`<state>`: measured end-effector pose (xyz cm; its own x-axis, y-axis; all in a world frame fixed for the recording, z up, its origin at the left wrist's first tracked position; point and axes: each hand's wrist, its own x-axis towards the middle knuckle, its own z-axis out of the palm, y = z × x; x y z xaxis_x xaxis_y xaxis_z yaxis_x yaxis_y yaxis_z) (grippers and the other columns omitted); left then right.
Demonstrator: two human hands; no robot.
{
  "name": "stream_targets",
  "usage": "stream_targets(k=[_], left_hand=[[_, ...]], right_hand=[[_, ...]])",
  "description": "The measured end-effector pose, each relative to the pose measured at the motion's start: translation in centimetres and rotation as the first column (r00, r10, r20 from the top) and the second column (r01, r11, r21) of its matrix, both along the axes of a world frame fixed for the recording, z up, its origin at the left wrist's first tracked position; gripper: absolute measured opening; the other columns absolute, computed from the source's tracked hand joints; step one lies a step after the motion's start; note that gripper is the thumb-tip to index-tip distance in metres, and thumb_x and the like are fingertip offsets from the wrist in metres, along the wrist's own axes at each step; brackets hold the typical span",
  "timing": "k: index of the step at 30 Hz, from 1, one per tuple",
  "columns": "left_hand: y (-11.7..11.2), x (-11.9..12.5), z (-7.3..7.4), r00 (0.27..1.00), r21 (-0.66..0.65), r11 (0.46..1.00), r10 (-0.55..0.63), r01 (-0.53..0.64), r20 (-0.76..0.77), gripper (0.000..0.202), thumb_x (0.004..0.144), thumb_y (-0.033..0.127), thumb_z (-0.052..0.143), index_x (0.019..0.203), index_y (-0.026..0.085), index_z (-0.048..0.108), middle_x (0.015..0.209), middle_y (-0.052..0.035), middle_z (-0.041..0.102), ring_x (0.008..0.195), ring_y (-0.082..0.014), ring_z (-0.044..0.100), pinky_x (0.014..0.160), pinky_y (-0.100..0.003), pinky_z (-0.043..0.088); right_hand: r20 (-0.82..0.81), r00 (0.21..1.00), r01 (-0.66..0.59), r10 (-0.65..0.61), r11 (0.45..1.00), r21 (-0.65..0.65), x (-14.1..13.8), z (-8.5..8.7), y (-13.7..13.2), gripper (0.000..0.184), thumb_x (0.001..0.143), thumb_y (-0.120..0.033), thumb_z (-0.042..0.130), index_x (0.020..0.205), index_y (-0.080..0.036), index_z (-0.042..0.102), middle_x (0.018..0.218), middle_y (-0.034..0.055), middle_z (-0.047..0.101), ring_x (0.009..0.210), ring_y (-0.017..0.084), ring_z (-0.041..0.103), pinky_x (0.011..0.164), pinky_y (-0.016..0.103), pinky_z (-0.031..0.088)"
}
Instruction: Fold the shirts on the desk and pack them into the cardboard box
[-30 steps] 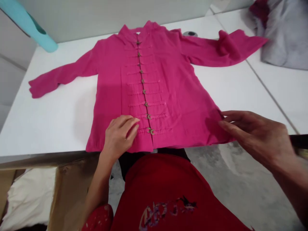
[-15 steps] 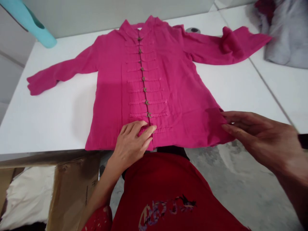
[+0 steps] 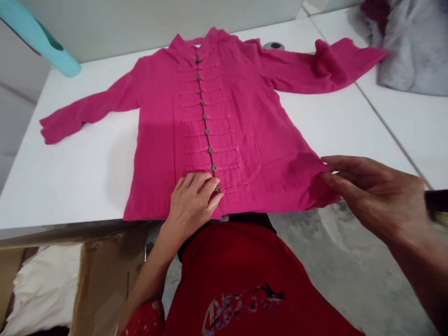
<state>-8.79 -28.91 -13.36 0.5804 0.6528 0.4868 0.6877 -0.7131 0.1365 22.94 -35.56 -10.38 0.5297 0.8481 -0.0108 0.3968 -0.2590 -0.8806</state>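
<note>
A magenta long-sleeved shirt (image 3: pixel 276 154) lies front up, its collar at the far side and its sleeves spread out. Knotted cord fastenings with brass-coloured buttons run down its middle. My left hand (image 3: pixel 192 200) rests on the lower front, fingers bent and somewhat apart, with the lowest button (image 3: pixel 218 189) showing between thumb and forefinger. At the shirt's lower right corner, my right hand (image 3: pixel 374 196) pinches the side edge between thumb and fingers. The hem there reaches the table's near edge and sags slightly past it.
The shirt lies on a white table (image 3: pixel 87 172). A turquoise object (image 3: pixel 52 51) leans in at the far left, and grey cloth (image 3: pixel 416 51) lies far right. Below the left edge stands a cardboard box (image 3: pixel 105 275) holding white cloth (image 3: pixel 45 284).
The view has shifted slightly. My left hand has moved a little off the lowest button, which now shows. My right hand keeps its pinch on the shirt's side edge.
</note>
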Motion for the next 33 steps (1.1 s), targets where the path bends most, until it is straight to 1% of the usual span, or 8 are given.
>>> stream_targets(k=[6, 12, 17, 21, 25, 28, 30, 33], left_hand=[[0.0, 0.1, -0.1, 1.000, 0.009, 1.000, 0.013, -0.013, 0.009, 0.015, 0.097, 0.025, 0.073, 0.111, 0.019, 0.073, 0.106, -0.0046, 0.079, 0.095, -0.0226, 0.071, 0.078, -0.036, 0.052], [0.0, 0.2, -0.4, 0.999, 0.006, 1.000, 0.028, -0.029, 0.029, 0.014, 0.098, 0.025, 0.072, 0.110, 0.020, 0.074, 0.106, -0.0042, 0.079, 0.095, -0.0231, 0.070, 0.078, -0.037, 0.051], [-0.1, 0.3, -0.4, 0.999, -0.023, 0.999, 0.047, -0.046, 0.014, 0.014, 0.100, 0.026, 0.070, 0.111, 0.020, 0.074, 0.107, -0.0055, 0.079, 0.097, -0.0233, 0.069, 0.079, -0.037, 0.050], [-0.2, 0.4, -0.4, 0.998, -0.027, 0.997, 0.069, -0.069, -0.012, 0.013, 0.101, 0.028, 0.069, 0.110, 0.023, 0.075, 0.106, -0.0058, 0.078, 0.097, -0.0229, 0.069, 0.080, -0.037, 0.050], [-0.1, 0.4, -0.4, 0.998, -0.036, 0.997, 0.063, -0.063, -0.004, 0.013, 0.101, 0.027, 0.068, 0.110, 0.022, 0.075, 0.107, -0.0060, 0.078, 0.098, -0.0229, 0.069, 0.081, -0.037, 0.050], [-0.1, 0.4, -0.5, 0.998, -0.028, 0.997, 0.068, -0.068, -0.003, 0.012, 0.101, 0.026, 0.067, 0.110, 0.022, 0.075, 0.107, -0.0059, 0.078, 0.098, -0.0229, 0.069, 0.081, -0.036, 0.050], [0.0, 0.3, -0.4, 0.998, -0.016, 0.998, 0.067, -0.067, -0.001, 0.012, 0.101, 0.026, 0.068, 0.109, 0.022, 0.075, 0.106, -0.0055, 0.078, 0.097, -0.0228, 0.069, 0.081, -0.036, 0.050], [-0.2, 0.3, -0.1, 0.999, 0.004, 0.999, 0.047, -0.047, -0.003, 0.012, 0.100, 0.025, 0.068, 0.109, 0.021, 0.074, 0.106, -0.0061, 0.079, 0.096, -0.0235, 0.071, 0.080, -0.038, 0.050]], right_hand=[[0.054, 0.996, 0.059, -0.064, 0.993, 0.098, -0.2, 0.0, 0.2, 0.036, 0.066, -0.033, 0.079, 0.099, -0.020, 0.085, 0.068, 0.0025, 0.070, 0.050, 0.013, 0.061, 0.043, 0.024, 0.054], [0.063, 0.998, 0.028, -0.020, 0.991, -0.129, 0.7, -0.6, 0.3, 0.049, 0.064, -0.045, 0.077, 0.104, -0.018, 0.083, 0.066, 0.0033, 0.069, 0.049, 0.015, 0.059, 0.045, 0.026, 0.051], [0.264, 0.956, -0.080, 0.128, 0.980, -0.185, 1.3, -0.7, 0.4, 0.050, 0.070, -0.048, 0.069, 0.110, -0.019, 0.081, 0.074, 0.0051, 0.072, 0.060, 0.018, 0.065, 0.055, 0.030, 0.052], [0.319, 0.935, -0.103, 0.153, 0.980, -0.169, 1.2, -0.8, 1.0, 0.050, 0.071, -0.053, 0.068, 0.108, -0.020, 0.080, 0.079, 0.0057, 0.072, 0.061, 0.018, 0.064, 0.056, 0.032, 0.053], [0.307, 0.938, -0.107, 0.158, 0.979, -0.176, 0.8, -0.5, 1.2, 0.050, 0.072, -0.050, 0.068, 0.110, -0.020, 0.081, 0.072, 0.0034, 0.070, 0.059, 0.016, 0.061, 0.055, 0.030, 0.050], [0.303, 0.942, -0.109, 0.146, 0.985, -0.136, 0.7, -0.3, 1.2, 0.046, 0.074, -0.046, 0.068, 0.108, -0.019, 0.081, 0.068, 0.0020, 0.068, 0.058, 0.015, 0.060, 0.058, 0.030, 0.050], [0.305, 0.940, -0.120, 0.151, 0.986, -0.117, 0.8, -0.4, 1.3, 0.044, 0.075, -0.045, 0.068, 0.107, -0.019, 0.081, 0.072, 0.0030, 0.070, 0.059, 0.015, 0.060, 0.058, 0.030, 0.050], [0.325, 0.920, -0.185, 0.218, 0.974, -0.130, 1.0, -0.9, 1.5, 0.043, 0.079, -0.043, 0.066, 0.109, -0.017, 0.081, 0.090, 0.0075, 0.076, 0.063, 0.015, 0.062, 0.059, 0.031, 0.051]])
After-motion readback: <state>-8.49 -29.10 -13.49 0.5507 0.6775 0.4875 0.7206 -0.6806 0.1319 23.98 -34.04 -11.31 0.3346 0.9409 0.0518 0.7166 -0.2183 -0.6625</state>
